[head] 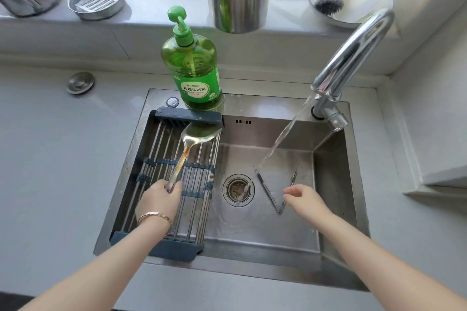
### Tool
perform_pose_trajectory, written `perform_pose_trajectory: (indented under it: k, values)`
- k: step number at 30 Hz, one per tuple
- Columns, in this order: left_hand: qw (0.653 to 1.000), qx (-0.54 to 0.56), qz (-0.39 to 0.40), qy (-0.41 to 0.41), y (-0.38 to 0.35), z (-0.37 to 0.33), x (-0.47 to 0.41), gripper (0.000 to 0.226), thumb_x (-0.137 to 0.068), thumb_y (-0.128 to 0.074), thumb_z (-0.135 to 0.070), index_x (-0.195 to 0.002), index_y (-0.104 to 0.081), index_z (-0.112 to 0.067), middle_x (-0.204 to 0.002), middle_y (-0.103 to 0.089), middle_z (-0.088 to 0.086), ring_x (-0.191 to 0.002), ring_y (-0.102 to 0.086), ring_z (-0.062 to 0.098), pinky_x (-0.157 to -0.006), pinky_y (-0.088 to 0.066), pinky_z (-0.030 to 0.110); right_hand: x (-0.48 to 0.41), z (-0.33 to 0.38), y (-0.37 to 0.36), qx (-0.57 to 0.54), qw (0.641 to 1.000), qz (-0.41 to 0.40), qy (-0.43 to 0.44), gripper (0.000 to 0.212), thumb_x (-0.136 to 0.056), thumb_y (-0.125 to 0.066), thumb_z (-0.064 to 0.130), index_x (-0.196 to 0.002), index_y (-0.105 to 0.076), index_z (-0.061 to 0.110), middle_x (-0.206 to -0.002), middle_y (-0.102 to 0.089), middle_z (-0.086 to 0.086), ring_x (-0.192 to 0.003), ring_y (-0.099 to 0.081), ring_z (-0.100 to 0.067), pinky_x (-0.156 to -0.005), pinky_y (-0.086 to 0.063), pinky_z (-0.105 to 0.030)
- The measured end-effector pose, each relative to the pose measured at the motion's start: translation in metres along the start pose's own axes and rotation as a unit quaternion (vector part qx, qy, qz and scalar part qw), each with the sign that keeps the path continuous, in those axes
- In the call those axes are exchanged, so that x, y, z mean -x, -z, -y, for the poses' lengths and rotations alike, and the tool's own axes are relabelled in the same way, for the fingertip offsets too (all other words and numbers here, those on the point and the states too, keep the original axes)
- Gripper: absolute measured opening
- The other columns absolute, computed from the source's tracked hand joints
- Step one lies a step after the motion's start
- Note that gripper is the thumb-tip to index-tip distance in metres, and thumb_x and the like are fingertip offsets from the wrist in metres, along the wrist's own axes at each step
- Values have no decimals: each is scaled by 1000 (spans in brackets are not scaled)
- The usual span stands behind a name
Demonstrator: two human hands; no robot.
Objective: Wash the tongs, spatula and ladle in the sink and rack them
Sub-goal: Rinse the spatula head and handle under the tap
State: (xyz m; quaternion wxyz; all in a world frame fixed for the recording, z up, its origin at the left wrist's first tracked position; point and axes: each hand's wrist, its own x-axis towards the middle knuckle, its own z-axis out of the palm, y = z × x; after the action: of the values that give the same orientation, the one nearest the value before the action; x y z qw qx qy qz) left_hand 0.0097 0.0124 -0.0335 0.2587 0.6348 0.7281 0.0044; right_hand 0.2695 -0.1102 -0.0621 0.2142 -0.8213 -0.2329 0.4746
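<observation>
Spatula (199,134) points away along rack (151,184); left hand (159,201) grip holds handle; right hand (307,199) loose.

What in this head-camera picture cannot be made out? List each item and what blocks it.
Head view:
- Utensil on the rack: handle end hidden inside the left hand.
- Tongs: one arm partly covered by the right hand fingers; grip cannot be told.
- Steel container: top cut off by the upper edge.
- Bottle label: print too small.
</observation>
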Motion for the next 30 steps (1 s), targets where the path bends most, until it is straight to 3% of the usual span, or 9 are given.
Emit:
perform_pose_trajectory:
  k: [2, 4, 7, 12, 14, 18, 22, 26, 30]
  values:
    - [998, -25, -12, -54, 15, -2, 8, 40, -88, -50, -48, -63, -50, -17, -55, -53, 0, -50, -48, 15, -46, -32, 20, 11, 8, 5, 2, 999, -18, 37, 25, -90, -53, 10, -114, -61, 5, -112, -64, -11, -91, -58, -18, -55, -38, -10]
    - [992, -62, -11, -108, 23, -7, 13, 42, -86, -49, -54, -64, -52, -17, -54, -54, -2, -49, -48, 13, -45, -33, 19, 22, 14, 10, 23, 993, -72, 93, 27, -90, -53, 12, -116, -60, 8, -118, -62, -8, -98, -55, -15, -75, -36, -11]
    - [978, -112, 3, -174, 26, -13, 23, 41, -84, -49, -57, -65, -52, -20, -52, -51, -5, -48, -47, 11, -45, -37, 19, 38, 30, 18, 48, 963, -158, 215, 38, -94, -48, 19, -131, -50, 10, -137, -48, -3, -127, -42, -13, -101, -25, -16]
    - [962, -122, 19, -245, 18, -27, 37, 41, -84, -50, -57, -65, -55, -21, -53, -49, -8, -55, -52, 15, -56, -48, 24, 58, 57, 6, 240, 888, -44, 390, 74, -89, -21, 58, -148, -18, 14, -155, -13, 4, -140, -2, -1, -114, 0, -21]
    - [954, -125, 20, -272, 18, -32, 43, 38, -84, -50, -56, -66, -54, -22, -53, -46, -9, -57, -51, 16, -58, -48, 25, 51, 57, 1, 297, 873, -19, 385, 84, -84, -9, 69, -149, -10, 15, -157, -1, 4, -142, 6, -4, -117, 2, -27]
    - [938, -145, 13, -314, 18, -37, 53, 40, -85, -49, -55, -73, -62, -19, -52, -41, -9, -59, -47, 17, -60, -47, 26, 36, 60, 6, 285, 913, -57, 287, 82, -85, -3, 64, -149, -2, 13, -158, 2, -1, -144, 6, -11, -117, 4, -28]
    - [937, -154, 17, -312, 20, -36, 57, 42, -87, -46, -55, -78, -63, -18, -60, -48, -7, -60, -48, 15, -61, -48, 25, 46, 55, 1, 311, 885, -9, 345, 96, -74, 8, 74, -149, 4, 15, -154, 12, 5, -141, 15, -5, -115, 7, -24]
    - [937, -170, 13, -305, 19, -41, 60, 39, -87, -42, -58, -71, -52, -24, -64, -49, -8, -64, -48, 14, -60, -43, 23, 39, 53, 7, 263, 912, -39, 314, 107, -65, 18, 79, -149, 3, 13, -156, 10, 0, -141, 12, -5, -113, 7, -23]
    - [948, -155, 17, -277, 15, -50, 59, 40, -87, -42, -58, -69, -48, -22, -69, -52, -6, -69, -49, 15, -61, -38, 24, 40, 55, 1, 305, 876, -17, 373, 93, -77, 10, 70, -149, 1, 12, -152, 14, 3, -141, 12, -7, -115, 6, -24]
